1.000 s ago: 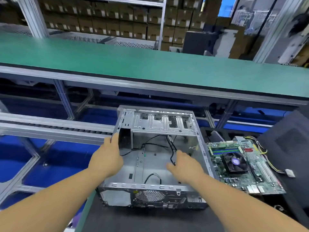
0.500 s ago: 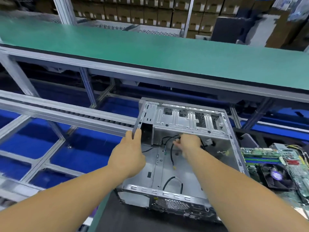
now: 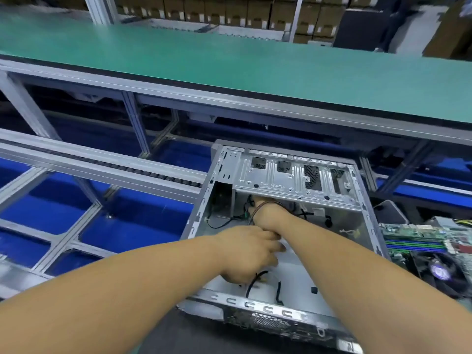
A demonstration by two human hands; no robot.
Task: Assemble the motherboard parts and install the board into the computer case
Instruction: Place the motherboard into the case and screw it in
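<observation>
Your right hand [image 3: 265,212] reaches under the open grey sheet-metal computer case's [image 3: 367,226] perforated bay, its grip hidden among thin wires; your left hand [image 3: 249,254] curls loosely inside, holding nothing discernible.

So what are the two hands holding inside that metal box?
The right hand grips a bundle of wires under the drive cage. The left hand is curled; what it holds cannot be told.

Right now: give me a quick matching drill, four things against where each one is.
Things:
1. right hand
2. left hand
3. motherboard
4. green belt

Places:
A. outside the case, to its right
B. over the case floor, near its front
C. beyond the case, above it in view
D. deep in the case, under the drive cage, among cables

Pairs: 1-D, 2-B, 3-A, 4-C
</observation>
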